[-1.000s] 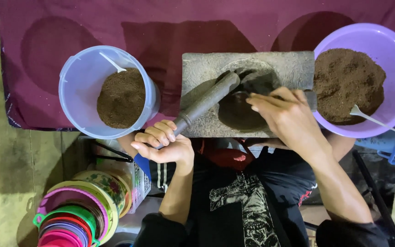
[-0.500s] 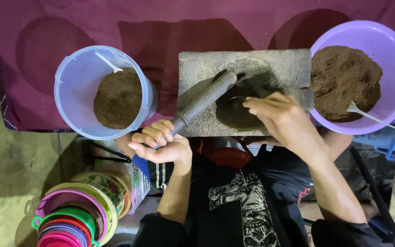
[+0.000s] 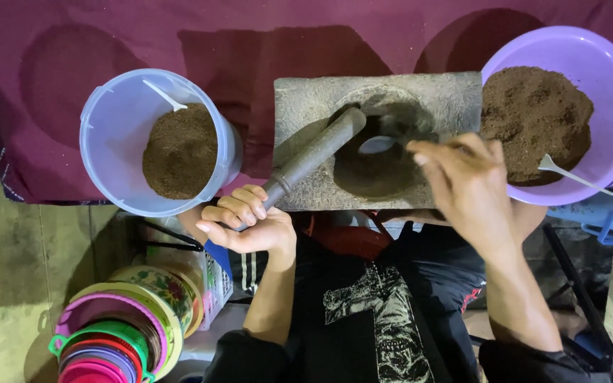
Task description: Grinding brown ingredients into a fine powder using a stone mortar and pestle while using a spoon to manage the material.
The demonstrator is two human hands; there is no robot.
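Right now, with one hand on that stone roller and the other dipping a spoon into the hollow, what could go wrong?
The left hand holds the stone roller only at its near end, so it might slip or roll onto the right hand working the spoon beside it. The purple bowl juts past the cloth's edge and could tip if nudged. Brown powder could spill off the grinding slab.

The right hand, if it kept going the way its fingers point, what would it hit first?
The right hand points left across the stone slab. It would probably meet the spoon over the hollow first, then the stone roller; depth is unclear.
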